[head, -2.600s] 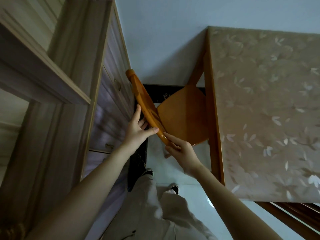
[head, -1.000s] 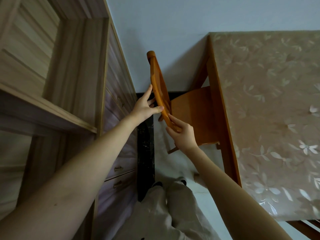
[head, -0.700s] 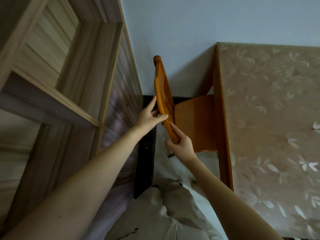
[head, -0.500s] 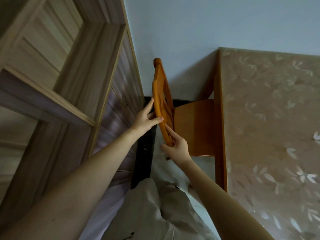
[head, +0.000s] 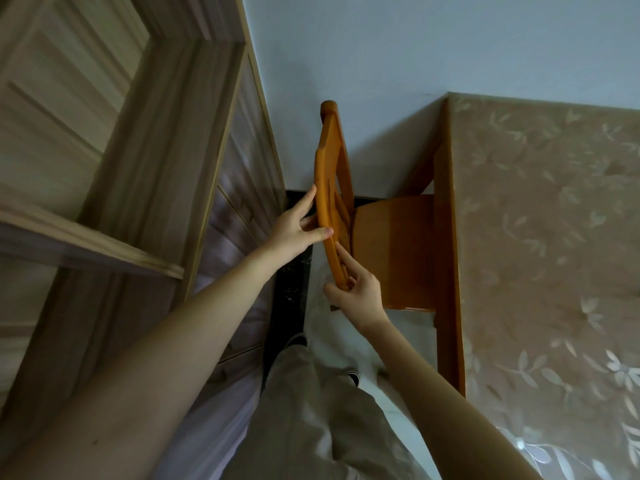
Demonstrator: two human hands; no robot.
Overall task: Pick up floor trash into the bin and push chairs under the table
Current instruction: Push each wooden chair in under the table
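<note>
Wooden chair (head: 328,168) between cabinet (head: 239,202) and table (head: 547,237)

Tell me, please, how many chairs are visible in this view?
1. The orange wooden chair stands between the cabinet and the table, its seat partly under the table's edge; the left hand and right hand hold its backrest. Others may be hidden outside the frame.

The bare left arm is reaching from the lower left of the frame up to the centre. There the left hand (head: 294,230) is pinching the orange-brown wooden chair back (head: 327,161) between nearly straight fingers and the thumb. The bare right arm is rising from the lower right. The right hand (head: 360,294) is gripping the same chair back lower down, its index finger lying along the wood.
</note>
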